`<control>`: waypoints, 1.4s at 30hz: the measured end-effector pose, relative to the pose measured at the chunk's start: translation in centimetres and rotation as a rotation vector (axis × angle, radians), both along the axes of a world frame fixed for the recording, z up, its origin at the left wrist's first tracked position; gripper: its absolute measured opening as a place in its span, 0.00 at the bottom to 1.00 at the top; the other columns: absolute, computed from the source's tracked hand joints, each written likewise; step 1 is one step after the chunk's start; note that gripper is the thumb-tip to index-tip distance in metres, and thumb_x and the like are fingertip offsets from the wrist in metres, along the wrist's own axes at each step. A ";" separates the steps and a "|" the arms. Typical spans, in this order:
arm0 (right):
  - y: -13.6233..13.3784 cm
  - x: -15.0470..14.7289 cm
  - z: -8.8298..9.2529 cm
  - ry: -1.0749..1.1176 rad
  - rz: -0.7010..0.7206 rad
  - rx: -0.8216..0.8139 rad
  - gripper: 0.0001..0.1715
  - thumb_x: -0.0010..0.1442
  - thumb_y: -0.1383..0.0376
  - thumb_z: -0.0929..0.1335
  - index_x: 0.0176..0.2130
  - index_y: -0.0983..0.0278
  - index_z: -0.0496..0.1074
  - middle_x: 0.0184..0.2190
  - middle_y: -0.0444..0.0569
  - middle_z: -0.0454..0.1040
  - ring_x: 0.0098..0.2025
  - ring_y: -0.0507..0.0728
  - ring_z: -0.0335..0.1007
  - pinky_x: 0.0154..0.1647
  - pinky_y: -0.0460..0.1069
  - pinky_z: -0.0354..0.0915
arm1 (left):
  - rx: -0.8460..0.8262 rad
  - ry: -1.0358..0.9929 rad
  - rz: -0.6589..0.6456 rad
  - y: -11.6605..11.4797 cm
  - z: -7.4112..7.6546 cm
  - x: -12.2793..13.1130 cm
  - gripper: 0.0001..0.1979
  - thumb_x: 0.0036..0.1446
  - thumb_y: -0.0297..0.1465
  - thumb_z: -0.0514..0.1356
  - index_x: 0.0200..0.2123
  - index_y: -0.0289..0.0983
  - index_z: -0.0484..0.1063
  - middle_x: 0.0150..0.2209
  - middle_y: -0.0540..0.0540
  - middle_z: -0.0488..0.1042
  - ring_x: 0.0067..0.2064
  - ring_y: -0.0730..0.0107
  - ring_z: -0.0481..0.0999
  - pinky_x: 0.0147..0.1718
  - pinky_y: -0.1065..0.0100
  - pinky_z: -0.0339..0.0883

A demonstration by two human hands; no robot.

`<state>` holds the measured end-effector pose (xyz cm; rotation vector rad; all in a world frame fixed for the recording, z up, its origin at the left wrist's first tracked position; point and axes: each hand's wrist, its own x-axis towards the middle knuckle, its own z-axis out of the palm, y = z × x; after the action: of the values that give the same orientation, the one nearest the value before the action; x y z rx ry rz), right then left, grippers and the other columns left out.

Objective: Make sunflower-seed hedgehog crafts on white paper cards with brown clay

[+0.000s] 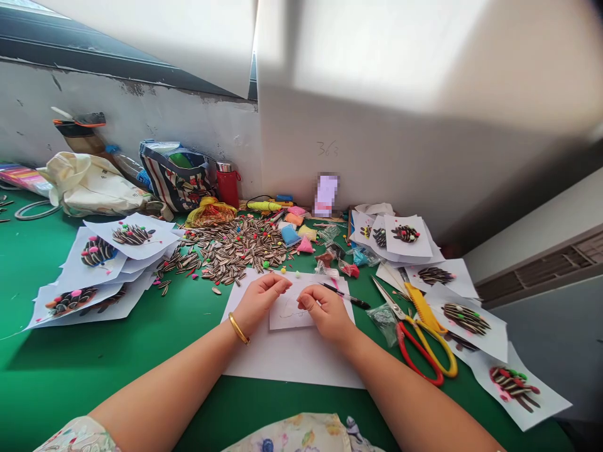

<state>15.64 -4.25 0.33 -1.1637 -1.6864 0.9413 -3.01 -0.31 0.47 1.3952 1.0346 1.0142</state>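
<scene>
A small white card (288, 312) with a faint pencil outline lies on a larger white sheet (292, 361) at the near middle of the green bench (94, 358), directly under both hands. The left hand (258, 301), with a gold bangle (239, 328) at the wrist, rests at the card's left edge, its fingers (279, 286) pressed together at the tips. The right hand (328, 314) sits at the card's right edge with curled fingers (307, 302), thumb against forefinger. What either pinch holds is too small to tell. It looks like fine fingertip work over the outline, and setting anything down on so small a card would call for a light, steady hold. A black pen (347, 296) lies just right of the sheet, with red-handled scissors (417, 353) beyond it. Behind the card spreads a loose heap of striped sunflower seeds (235, 246), with small packets of coloured clay (301, 236) beside it. Sheets bearing seed pictures (98, 252) are stacked at left and right. Against the wall stand a striped bag (176, 177), open with something green inside, a cream cloth bag (89, 185) whose contents are hidden, and a red flask (228, 186).
</scene>
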 end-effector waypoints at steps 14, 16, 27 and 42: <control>0.0 0.0 0.0 -0.020 0.002 0.023 0.16 0.67 0.57 0.62 0.31 0.61 0.71 0.29 0.46 0.74 0.34 0.55 0.69 0.38 0.50 0.64 | -0.034 -0.030 0.020 0.2 -0.3 0.0 0.15 0.54 0.43 0.64 0.35 0.37 0.79 0.38 0.44 0.78 0.40 0.63 0.73 0.41 0.64 0.66; 0.0 0.0 0.0 -0.017 -0.009 0.027 0.16 0.67 0.57 0.62 0.30 0.61 0.69 0.28 0.46 0.71 0.33 0.54 0.67 0.36 0.50 0.63 | -0.036 -0.031 0.024 0.1 -0.3 0.0 0.15 0.54 0.43 0.64 0.35 0.37 0.79 0.37 0.44 0.78 0.40 0.63 0.73 0.41 0.64 0.66; 0.2 0.0 -0.5 -0.006 -0.047 0.024 0.12 0.58 0.58 0.71 0.30 0.61 0.68 0.29 0.43 0.70 0.33 0.54 0.64 0.37 0.49 0.63 | -0.047 -0.044 0.029 0.2 -0.5 0.1 0.16 0.54 0.44 0.64 0.35 0.37 0.79 0.38 0.44 0.78 0.41 0.63 0.74 0.42 0.64 0.66; 0.1 0.2 -0.1 -0.072 0.021 0.131 0.13 0.67 0.59 0.64 0.35 0.60 0.76 0.33 0.48 0.77 0.39 0.57 0.71 0.43 0.52 0.64 | -0.052 -0.035 0.031 0.1 -0.4 0.2 0.16 0.53 0.45 0.64 0.34 0.37 0.79 0.36 0.45 0.78 0.39 0.64 0.73 0.40 0.64 0.65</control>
<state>15.81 -4.13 0.26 -1.1066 -1.7931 0.7973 -2.85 -0.21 0.07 1.3187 1.0527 1.0243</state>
